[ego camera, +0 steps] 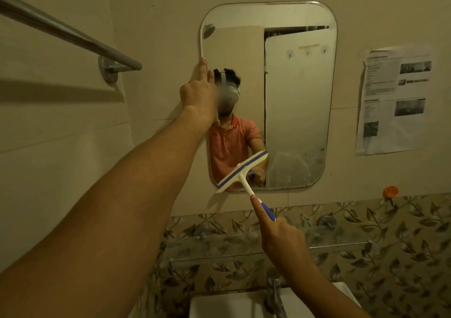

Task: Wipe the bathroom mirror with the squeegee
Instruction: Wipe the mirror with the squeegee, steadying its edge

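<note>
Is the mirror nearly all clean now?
Not quite. The top of the mirror looks clear already. The right hand holds the squeegee with its blade at the bottom left, while the left hand rests on the mirror's left edge. A cloudy patch at the bottom right is left to wipe.

No text was legible; the printed sheet [395,100] on the wall [170,12] right of the mirror [292,85] carried lines too blurred to read.

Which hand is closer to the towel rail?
Left. The left hand touches the left edge of the mirror, just right of the towel rail; the right hand holds the squeegee lower down, farther right.
</note>
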